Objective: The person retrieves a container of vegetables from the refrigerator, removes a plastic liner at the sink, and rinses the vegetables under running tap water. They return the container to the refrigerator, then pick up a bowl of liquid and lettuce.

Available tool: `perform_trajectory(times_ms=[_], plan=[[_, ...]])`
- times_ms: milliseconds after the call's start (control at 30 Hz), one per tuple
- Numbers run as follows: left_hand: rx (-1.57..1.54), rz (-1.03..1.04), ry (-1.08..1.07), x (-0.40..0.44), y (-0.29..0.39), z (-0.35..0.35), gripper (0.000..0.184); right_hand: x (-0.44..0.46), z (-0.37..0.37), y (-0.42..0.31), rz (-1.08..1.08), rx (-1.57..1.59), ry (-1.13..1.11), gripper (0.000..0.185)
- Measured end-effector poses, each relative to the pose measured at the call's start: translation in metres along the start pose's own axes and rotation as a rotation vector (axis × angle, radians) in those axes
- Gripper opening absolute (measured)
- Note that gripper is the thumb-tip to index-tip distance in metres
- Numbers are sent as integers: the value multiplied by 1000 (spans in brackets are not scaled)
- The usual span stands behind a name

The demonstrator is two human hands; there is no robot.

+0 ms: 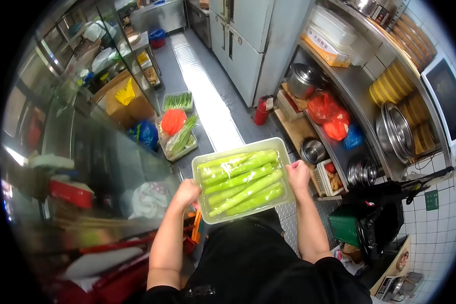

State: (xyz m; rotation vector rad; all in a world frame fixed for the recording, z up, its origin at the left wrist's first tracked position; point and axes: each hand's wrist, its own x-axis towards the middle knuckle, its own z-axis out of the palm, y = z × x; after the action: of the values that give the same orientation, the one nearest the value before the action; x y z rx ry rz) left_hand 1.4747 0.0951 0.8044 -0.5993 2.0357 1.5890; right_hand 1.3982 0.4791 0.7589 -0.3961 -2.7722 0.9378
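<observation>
A pale rectangular plastic tub (251,212) is held level in front of my body, above the floor. Several long, peeled light-green stalks (244,181), like celtuce stems, lie side by side in it under what looks like shiny water. My left hand (188,192) is closed on the tub's left end. At the right end, my right hand (298,175) grips the rim, thumb on top. The fingers beneath the tub are hidden.
A metal drain grate (207,91) runs along the walkway. Vegetable crates (180,152) stand left of it. On the right are a fire extinguisher (261,111), a steel refrigerator (243,61), shelves with pots (305,81), and a green bin (343,225).
</observation>
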Motion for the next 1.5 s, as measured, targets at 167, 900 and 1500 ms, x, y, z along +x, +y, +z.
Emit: perform_trajectory(times_ms=[167,900,1500], plan=[[-3,19,59,82,51,-33,20,101,46,-41,-14,-7,-86,22],[-130,-13,384,419,323,-209,22,578,281,-290,-299,85,-338,16],[35,56,369,767,518,-478,20,888,504,-518,-299,92,-216,19]])
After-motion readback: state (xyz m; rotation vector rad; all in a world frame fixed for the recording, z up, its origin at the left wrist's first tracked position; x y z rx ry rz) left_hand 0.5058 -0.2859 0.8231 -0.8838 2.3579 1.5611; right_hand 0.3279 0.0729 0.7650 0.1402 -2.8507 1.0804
